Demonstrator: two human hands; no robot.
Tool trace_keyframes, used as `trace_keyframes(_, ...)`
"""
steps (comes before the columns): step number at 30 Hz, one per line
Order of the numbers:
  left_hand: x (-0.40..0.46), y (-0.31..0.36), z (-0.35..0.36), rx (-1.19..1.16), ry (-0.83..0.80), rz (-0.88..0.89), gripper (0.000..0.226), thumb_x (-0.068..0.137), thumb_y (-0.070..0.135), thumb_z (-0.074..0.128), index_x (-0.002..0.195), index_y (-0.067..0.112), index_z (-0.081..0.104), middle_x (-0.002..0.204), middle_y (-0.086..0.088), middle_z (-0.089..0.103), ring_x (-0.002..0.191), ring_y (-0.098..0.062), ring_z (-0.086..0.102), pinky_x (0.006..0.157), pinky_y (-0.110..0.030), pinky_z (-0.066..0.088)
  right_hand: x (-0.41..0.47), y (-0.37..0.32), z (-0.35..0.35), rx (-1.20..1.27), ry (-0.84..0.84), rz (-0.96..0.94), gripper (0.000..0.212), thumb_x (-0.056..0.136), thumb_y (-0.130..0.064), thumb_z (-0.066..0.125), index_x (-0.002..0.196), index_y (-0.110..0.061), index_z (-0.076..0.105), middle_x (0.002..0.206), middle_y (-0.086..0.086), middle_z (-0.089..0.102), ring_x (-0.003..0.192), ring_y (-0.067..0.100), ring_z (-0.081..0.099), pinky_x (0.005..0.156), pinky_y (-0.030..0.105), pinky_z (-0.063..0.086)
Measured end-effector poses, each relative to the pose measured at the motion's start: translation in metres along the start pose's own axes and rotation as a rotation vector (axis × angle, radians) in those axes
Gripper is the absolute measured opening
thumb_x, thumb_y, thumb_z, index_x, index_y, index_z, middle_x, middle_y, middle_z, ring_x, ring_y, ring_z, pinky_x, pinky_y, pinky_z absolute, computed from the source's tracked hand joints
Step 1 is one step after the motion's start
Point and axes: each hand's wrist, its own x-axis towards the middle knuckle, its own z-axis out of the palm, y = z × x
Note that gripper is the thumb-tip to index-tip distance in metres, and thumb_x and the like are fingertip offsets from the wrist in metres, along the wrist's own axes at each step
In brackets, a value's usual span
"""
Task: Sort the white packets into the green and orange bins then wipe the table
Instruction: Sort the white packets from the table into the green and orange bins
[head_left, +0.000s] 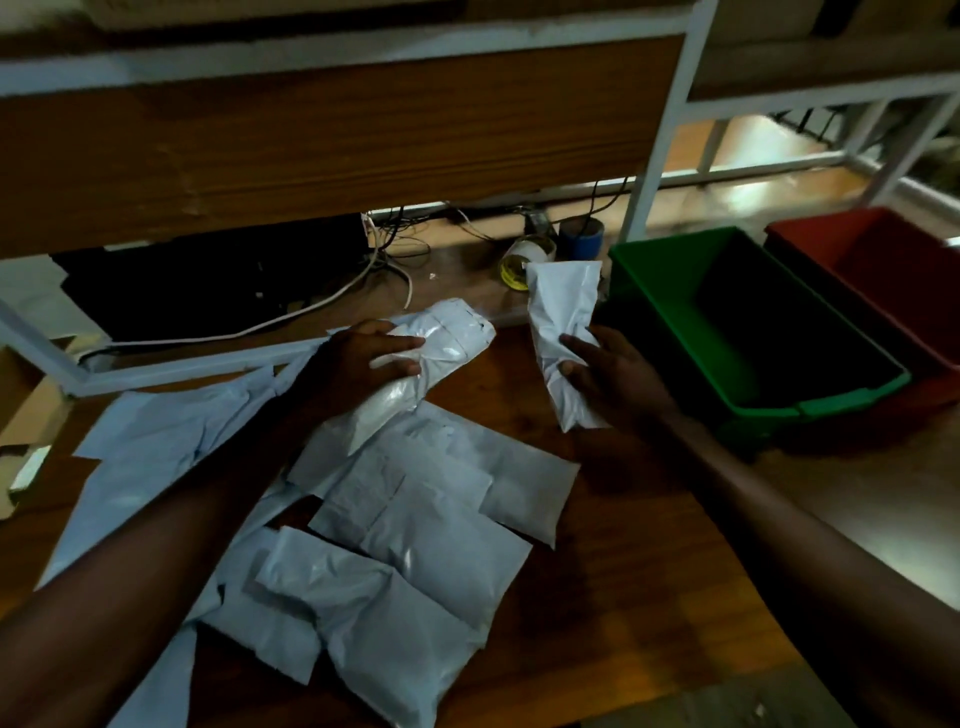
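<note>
I'm gripping one white packet (563, 338) in my right hand (608, 374), lifted just beside the green bin (675, 322), and my left hand (363, 358) is clutching another packet (431, 358) over the pile (415, 519) on the table (623, 597). Honestly I'm worrying these slick bags are going to slip mid-toss and land short. The orange bin (883, 260) is sitting behind the green one, so I'm reaching across for it. Tape rolls (545, 254) and cables (384, 270) are crowding the back edge.
</note>
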Motion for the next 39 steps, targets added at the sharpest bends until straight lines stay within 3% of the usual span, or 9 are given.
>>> trace_keyframes(5,0.004,0.031,-0.010,-0.110,0.138,0.018,0.051,0.083,0.059,0.059,0.126,0.032,0.066,0.135,-0.007,0.060,0.126,-0.020,0.054,0.105,-0.028,0.039,-0.011,-0.008,-0.050,-0.022,0.084,-0.033,0.048,0.101,-0.046,0.051,0.147,-0.031,0.050,0.157,0.017,0.035,0.143,0.035,0.037,0.114,0.044,0.038)
trace_keyframes(11,0.022,0.095,0.005,-0.206,0.280,-0.009,0.054,0.083,0.062,0.057,0.127,0.032,0.065,0.130,-0.007,0.062,0.120,-0.021,0.056,0.101,-0.035,0.044,-0.013,0.027,-0.108,-0.056,0.128,-0.036,0.050,0.100,-0.050,0.050,0.148,-0.038,0.046,0.158,0.014,0.034,0.137,0.034,0.044,0.105,0.040,0.043)
trace_keyframes(17,0.061,0.185,0.055,-0.268,0.361,-0.050,0.044,0.089,0.043,0.068,0.129,0.027,0.065,0.129,-0.010,0.060,0.118,-0.021,0.055,0.093,-0.021,0.036,-0.006,0.109,-0.154,-0.118,0.121,-0.071,0.049,0.101,-0.050,0.049,0.147,-0.036,0.048,0.156,0.016,0.036,0.140,0.034,0.040,0.109,0.040,0.038)
trace_keyframes(21,0.083,0.232,0.081,-0.311,0.429,-0.140,0.041,0.089,0.037,0.070,0.128,0.023,0.066,0.123,-0.009,0.063,0.114,-0.018,0.057,0.086,-0.003,0.031,0.003,0.168,-0.164,-0.127,0.059,-0.124,0.055,0.099,-0.058,0.045,0.145,-0.030,0.052,0.152,0.022,0.041,0.140,0.036,0.041,0.109,0.039,0.037)
trace_keyframes(29,0.080,0.274,0.095,-0.177,0.440,-0.286,0.059,0.083,0.063,0.053,0.129,0.028,0.065,0.129,-0.010,0.063,0.118,-0.024,0.058,0.095,-0.035,0.047,0.043,0.211,-0.106,-0.141,-0.256,-0.079,0.053,0.103,-0.048,0.045,0.151,-0.026,0.043,0.154,0.024,0.037,0.141,0.039,0.038,0.111,0.039,0.033)
trace_keyframes(34,0.077,0.266,0.091,-0.143,0.419,-0.339,0.051,0.089,0.055,0.061,0.133,0.029,0.061,0.138,-0.011,0.056,0.125,-0.026,0.053,0.100,-0.038,0.044,0.057,0.212,-0.071,-0.162,-0.387,-0.089,0.057,0.104,-0.050,0.039,0.152,-0.019,0.040,0.148,0.029,0.039,0.135,0.044,0.041,0.109,0.043,0.038)
trace_keyframes(36,0.074,0.265,0.095,-0.157,0.432,-0.354,0.047,0.091,0.047,0.063,0.133,0.028,0.060,0.138,-0.012,0.055,0.122,-0.028,0.054,0.099,-0.039,0.045,0.055,0.214,-0.059,-0.234,-0.452,-0.106,0.069,0.099,-0.067,0.028,0.157,-0.029,0.025,0.159,0.022,0.026,0.142,0.044,0.033,0.113,0.053,0.035)
trace_keyframes(39,0.075,0.259,0.101,-0.170,0.432,-0.374,0.046,0.091,0.044,0.062,0.134,0.029,0.059,0.140,-0.013,0.053,0.126,-0.028,0.052,0.102,-0.033,0.039,0.058,0.216,-0.043,-0.366,-0.412,-0.138,0.076,0.091,-0.081,0.013,0.156,-0.045,0.000,0.168,0.008,-0.006,0.151,0.038,0.008,0.118,0.063,0.014)
